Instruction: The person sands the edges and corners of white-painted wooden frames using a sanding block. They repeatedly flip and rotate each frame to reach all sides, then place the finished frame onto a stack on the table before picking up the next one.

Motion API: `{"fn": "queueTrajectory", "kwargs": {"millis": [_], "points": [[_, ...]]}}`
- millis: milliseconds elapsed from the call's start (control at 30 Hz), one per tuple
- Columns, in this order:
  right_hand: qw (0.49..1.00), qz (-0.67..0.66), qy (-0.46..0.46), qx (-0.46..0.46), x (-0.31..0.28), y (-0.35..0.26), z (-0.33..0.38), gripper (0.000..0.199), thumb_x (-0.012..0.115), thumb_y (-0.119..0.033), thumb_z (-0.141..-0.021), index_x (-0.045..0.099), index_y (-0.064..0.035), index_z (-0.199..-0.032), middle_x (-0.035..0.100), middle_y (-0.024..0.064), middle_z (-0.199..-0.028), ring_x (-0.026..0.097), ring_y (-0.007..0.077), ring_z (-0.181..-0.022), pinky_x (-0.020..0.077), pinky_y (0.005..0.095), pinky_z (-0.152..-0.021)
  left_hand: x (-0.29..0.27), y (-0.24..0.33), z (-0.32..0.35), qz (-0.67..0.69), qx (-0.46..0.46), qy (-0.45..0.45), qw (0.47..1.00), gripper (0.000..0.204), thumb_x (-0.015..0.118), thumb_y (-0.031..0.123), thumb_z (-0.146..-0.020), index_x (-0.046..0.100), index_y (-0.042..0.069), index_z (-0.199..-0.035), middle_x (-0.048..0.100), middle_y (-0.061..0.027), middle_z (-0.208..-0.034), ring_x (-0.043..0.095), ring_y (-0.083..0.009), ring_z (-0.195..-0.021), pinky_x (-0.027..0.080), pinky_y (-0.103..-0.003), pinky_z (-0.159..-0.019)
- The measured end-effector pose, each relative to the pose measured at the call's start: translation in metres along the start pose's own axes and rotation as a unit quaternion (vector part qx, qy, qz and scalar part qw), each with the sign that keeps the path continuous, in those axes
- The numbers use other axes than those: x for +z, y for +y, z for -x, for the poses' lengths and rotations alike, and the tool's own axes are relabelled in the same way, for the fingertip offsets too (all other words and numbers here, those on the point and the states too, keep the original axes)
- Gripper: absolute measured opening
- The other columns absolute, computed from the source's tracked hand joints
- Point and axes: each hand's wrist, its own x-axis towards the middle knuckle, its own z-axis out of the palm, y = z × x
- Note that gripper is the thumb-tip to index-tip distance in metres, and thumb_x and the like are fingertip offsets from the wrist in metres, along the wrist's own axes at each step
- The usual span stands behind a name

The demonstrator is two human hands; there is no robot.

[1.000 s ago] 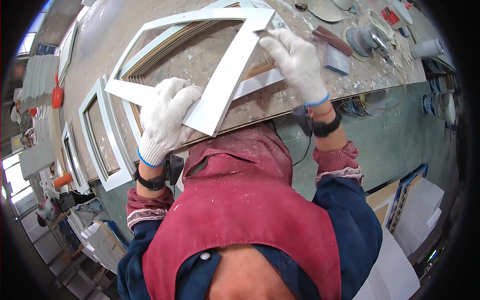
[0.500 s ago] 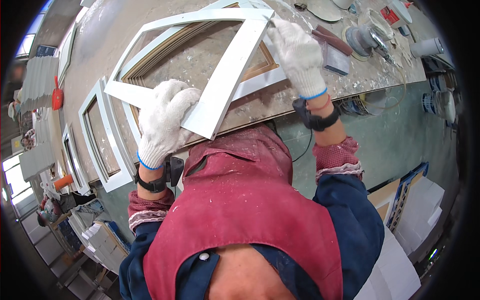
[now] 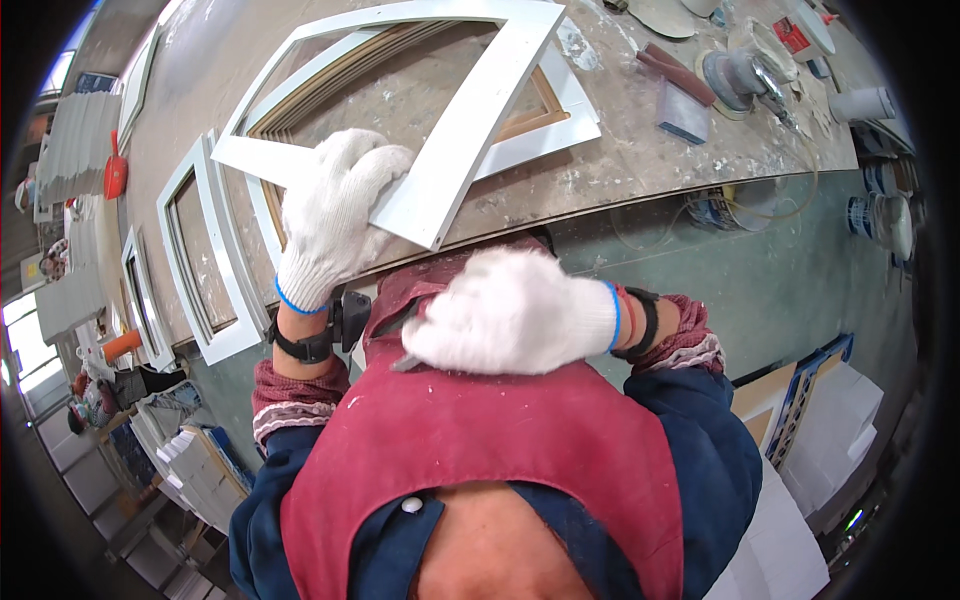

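Note:
My left hand [image 3: 345,200], in a white knit glove, is closed round the near edge of a white window-like frame [image 3: 480,120] with a curved far side. This frame lies tilted across other white frames [image 3: 545,148] with brown inner edges, stacked on the workbench. My right hand [image 3: 515,315], also gloved, is in front of my waist at the pocket of my red apron [image 3: 490,425]. Its fingers are curled; a small grey edge shows below them, and I cannot make out what they hold.
More white frames [image 3: 213,270] lie to the left on the workbench [image 3: 640,165]. At the right are a sander [image 3: 735,80], a grey sanding block [image 3: 683,110] and a white cylinder [image 3: 862,104]. Buckets [image 3: 880,225] stand beyond the bench's right end.
My right hand has left the frame's far right corner and come back to my apron pocket, its fingers curling. My left hand keeps its hold on the frame, which has shifted slightly.

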Motion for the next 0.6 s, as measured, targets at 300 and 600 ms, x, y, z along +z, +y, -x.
{"fn": "queueTrajectory", "kwargs": {"millis": [300,600], "points": [[0.964,-0.008,0.104,0.244,-0.011,0.025,0.012,0.023,0.067,-0.02,-0.09,0.071,-0.0046,-0.106,0.07,0.0135,-0.086,0.068,0.0252,-0.074,0.0536,0.0339,-0.066,0.001,0.002,0.002,-0.002,0.003,-0.003,1.0,0.043,0.079,0.023,-0.064,0.067,0.013,-0.104,0.062,-0.0078,-0.101,0.063,-0.0295,-0.096,0.052,-0.039,-0.078],[0.885,0.029,0.211,0.414,-0.035,0.129,0.035,0.043,0.056,-0.041,-0.096,0.067,-0.0035,-0.114,0.07,0.0142,-0.08,0.069,0.0204,-0.073,0.0525,0.0326,-0.067,0.003,0.003,0.012,0.015,0.006,0.014,1.0,0.039,0.081,0.023,-0.062,0.068,0.012,-0.097,0.061,-0.0076,-0.093,0.063,-0.0285,-0.092,0.051,-0.038,-0.078]]}}
